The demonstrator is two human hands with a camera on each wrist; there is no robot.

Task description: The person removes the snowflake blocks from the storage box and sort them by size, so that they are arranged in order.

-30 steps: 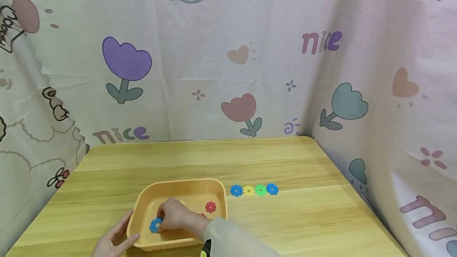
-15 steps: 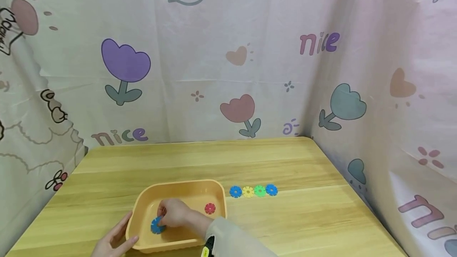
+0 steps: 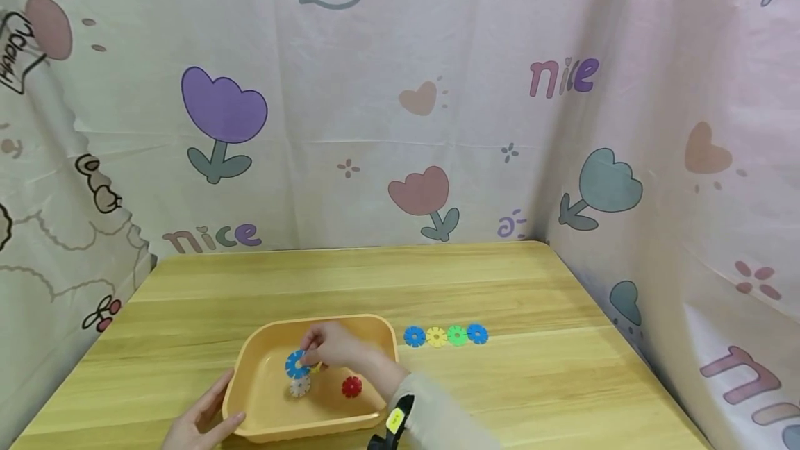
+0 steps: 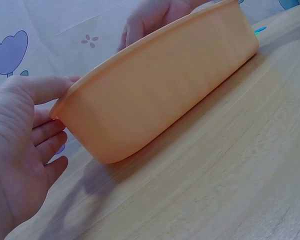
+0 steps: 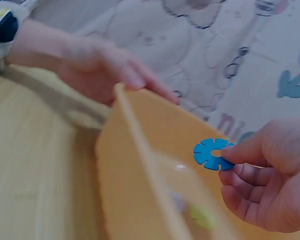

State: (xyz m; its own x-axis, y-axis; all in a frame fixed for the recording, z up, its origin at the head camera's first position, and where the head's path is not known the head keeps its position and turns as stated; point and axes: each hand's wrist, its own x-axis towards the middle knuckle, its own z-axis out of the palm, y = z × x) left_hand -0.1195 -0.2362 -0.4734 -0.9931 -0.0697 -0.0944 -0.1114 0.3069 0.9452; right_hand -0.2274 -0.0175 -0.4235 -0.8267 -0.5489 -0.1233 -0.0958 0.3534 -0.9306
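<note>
My right hand (image 3: 337, 347) pinches a blue notched plastic disc (image 5: 213, 153) between thumb and fingers, over the inside of an orange plastic basin (image 3: 306, 428). Below that disc, a white notched disc (image 3: 300, 387) lies on the basin floor. A yellow disc (image 3: 315, 368) shows partly beside the fingers, and a red disc (image 3: 352, 387) sits nearer the forearm. At the basin's left end, my left hand (image 3: 203, 417) grips the rim, its thumb on the edge (image 4: 65, 92) and the other fingers along the outside wall.
On the wooden table (image 3: 562, 387), right of the basin, lies a joined row of notched discs: blue (image 3: 414, 336), yellow (image 3: 437, 336), green (image 3: 457, 335) and blue (image 3: 478, 334). A printed curtain (image 3: 350, 193) hangs behind and along both sides.
My right hand has lifted the blue disc and moved it right and away from me. The white disc has come into view, while one red disc is now hidden. My left hand stays put.
</note>
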